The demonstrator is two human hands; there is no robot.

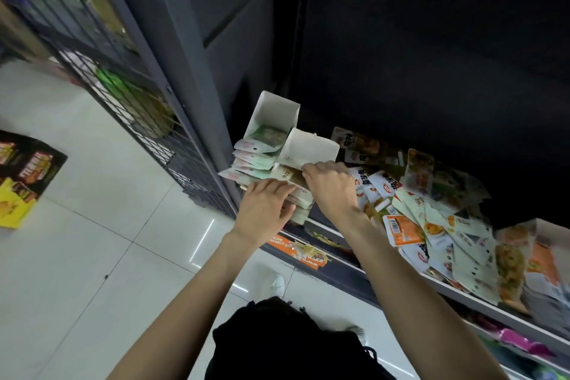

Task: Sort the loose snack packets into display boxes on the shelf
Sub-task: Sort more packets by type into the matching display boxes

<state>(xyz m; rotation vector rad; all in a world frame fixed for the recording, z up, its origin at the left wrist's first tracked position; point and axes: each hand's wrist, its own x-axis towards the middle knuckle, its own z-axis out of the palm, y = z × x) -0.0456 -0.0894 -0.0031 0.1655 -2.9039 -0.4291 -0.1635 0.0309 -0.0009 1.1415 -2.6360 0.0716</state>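
Two white display boxes stand at the left end of the shelf. The left box (274,112) holds a row of pale green and pink packets (257,157). The right box (311,146) holds beige packets (285,174). My left hand (265,208) lies over the front of the beige packets, fingers curled round the stack. My right hand (331,187) reaches into the right box, and its fingertips pinch the packets at the top edge. A heap of loose snack packets (431,210) lies on the shelf to the right.
A dark metal upright (191,71) and a wire mesh panel (92,49) stand left of the boxes. The shelf's front edge (481,307) runs down to the right, with a lower shelf beneath. Flattened cartons (24,176) lie on the white tiled floor.
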